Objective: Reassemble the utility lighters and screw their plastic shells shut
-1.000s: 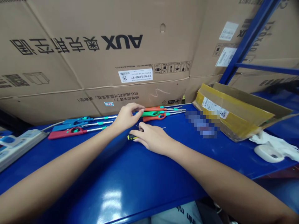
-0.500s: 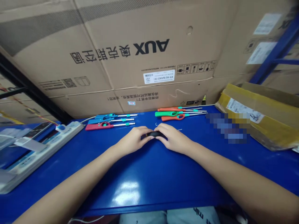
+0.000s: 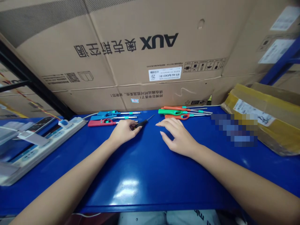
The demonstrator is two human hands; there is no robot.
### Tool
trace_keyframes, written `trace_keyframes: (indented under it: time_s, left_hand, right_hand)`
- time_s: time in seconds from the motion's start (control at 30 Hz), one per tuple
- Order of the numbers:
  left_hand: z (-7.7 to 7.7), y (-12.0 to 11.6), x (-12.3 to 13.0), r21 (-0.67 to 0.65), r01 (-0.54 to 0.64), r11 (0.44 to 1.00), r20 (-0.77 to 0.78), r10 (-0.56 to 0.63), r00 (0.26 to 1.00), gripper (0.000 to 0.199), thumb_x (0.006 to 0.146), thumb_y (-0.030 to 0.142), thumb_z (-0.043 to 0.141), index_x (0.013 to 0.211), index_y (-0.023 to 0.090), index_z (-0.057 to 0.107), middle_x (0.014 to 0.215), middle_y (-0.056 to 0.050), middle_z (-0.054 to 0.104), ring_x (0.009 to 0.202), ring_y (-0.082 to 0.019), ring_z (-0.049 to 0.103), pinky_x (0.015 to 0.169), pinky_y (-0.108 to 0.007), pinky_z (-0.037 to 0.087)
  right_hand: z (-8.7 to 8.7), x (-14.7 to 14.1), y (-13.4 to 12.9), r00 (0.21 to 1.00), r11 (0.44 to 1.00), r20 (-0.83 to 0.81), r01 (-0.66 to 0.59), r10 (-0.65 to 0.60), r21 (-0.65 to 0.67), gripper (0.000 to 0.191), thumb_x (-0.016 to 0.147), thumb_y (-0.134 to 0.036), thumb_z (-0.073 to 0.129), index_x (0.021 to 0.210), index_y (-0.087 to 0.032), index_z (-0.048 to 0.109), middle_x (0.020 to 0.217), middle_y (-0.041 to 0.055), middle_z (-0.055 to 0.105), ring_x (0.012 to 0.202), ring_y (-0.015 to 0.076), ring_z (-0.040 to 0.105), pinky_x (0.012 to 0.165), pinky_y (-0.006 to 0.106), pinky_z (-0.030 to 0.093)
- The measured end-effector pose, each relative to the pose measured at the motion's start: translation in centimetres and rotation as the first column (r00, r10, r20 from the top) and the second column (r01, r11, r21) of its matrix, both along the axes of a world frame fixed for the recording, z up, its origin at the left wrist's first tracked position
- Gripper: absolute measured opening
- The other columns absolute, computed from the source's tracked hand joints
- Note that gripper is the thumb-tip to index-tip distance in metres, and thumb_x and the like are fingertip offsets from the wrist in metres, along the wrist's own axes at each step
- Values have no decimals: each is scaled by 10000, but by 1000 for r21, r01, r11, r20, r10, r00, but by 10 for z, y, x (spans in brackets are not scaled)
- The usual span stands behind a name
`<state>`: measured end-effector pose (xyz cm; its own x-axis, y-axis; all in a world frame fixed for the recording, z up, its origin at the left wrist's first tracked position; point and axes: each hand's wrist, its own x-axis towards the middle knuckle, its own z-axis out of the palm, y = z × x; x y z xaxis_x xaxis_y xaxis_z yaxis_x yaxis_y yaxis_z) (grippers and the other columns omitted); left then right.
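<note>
My left hand [image 3: 125,130] is closed around the dark handle of a small screwdriver [image 3: 142,123], whose thin metal shaft points up and to the right. My fingers hide part of that handle. To the right, my right hand [image 3: 176,135] is empty, thumb and fingers apart, above the blue table [image 3: 145,175]. Beyond my left hand lie a red long-nosed lighter [image 3: 99,122] and blue lighters [image 3: 106,115]. Just past my right fingers rest a green lighter [image 3: 170,112] and orange lighters [image 3: 176,117], their metal tubes pointing right.
A white power strip [image 3: 52,140] with plugs and cables runs along the left side. An opened cardboard box with yellow tape [image 3: 262,115] stands at the right, beside a blurred-out patch. A large AUX carton [image 3: 131,72] walls off the back.
Both hands were together on the dark handle. Now they are apart: the left has moved left with the screwdriver, and the right has let go and opened. The view has shifted slightly.
</note>
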<state>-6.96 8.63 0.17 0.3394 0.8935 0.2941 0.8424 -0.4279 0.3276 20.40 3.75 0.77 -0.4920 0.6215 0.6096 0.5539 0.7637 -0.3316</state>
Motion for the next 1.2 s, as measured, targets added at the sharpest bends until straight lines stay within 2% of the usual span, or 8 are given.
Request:
trace_keyframes:
  time_s: [0.2,0.33,0.47,0.63,0.77,0.93,1.07,1.2]
  left_hand:
    - [-10,0,18,47,-6,999,25,5,1000,395,903,544,687,988,160,731,807,-49,717,711,-183,653,668,-302,525]
    - [-4,0,17,51,-20,999,7,19,1000,408,967,528,622,1125,162,709,967,-66,745,814,-185,695,770,-325,575]
    - [10,9,-13,82,-120,989,-86,127,988,299,1001,390,618,1192,162,655,1204,-92,677,1048,-223,674,922,-438,582]
    - [12,27,-57,42,-173,984,-264,178,948,337,996,371,627,1274,182,622,1310,-110,627,1122,-244,647,953,-463,573]
    - [10,36,-72,-69,-118,991,-328,89,940,350,993,368,634,1281,171,616,1295,-109,633,1107,-243,653,937,-460,580]
    - [25,35,-77,-191,-21,981,-295,-37,955,292,983,374,646,1177,156,658,1172,-88,681,1011,-216,676,890,-422,587]
    - [41,20,-66,-279,111,954,-195,-169,966,146,839,351,742,886,214,752,857,-12,759,800,-192,710,760,-296,549]
    - [44,-5,-30,-398,287,872,-72,-341,937,160,827,378,719,875,243,789,815,3,782,749,-177,729,686,-245,535]
  right_hand:
    - [-1,-3,-3,998,997,71,10,-5,-76,275,976,-204,514,1232,-211,616,1209,90,691,1167,265,584,1036,462,440]
    - [-3,-5,-5,989,992,142,-11,29,-127,253,970,-198,529,1191,-192,651,1184,92,697,1143,264,589,1016,461,448]
    - [-5,-5,-4,976,983,204,-33,71,-183,276,983,-219,529,1226,-192,658,1224,99,689,1171,265,591,1010,470,470]
    - [-11,-3,-3,938,968,321,-48,129,-248,474,1026,-402,508,1484,-279,524,1547,125,482,1371,334,485,1094,577,437]
    - [-18,-2,-2,919,951,364,-38,154,-307,589,1032,-506,471,1568,-266,424,1654,141,345,1495,364,360,1189,610,348]
    - [-19,-3,-2,912,945,377,-32,160,-325,636,1036,-544,438,1587,-230,389,1677,145,299,1514,372,329,1211,608,322]
    - [-12,-6,-3,946,964,306,-26,110,-266,499,1029,-466,497,1454,-207,530,1523,165,489,1389,338,470,1122,564,416]
    - [-2,-7,-6,961,964,263,-16,88,-265,314,993,-372,579,1257,-204,607,1275,120,636,1193,278,572,989,468,458]
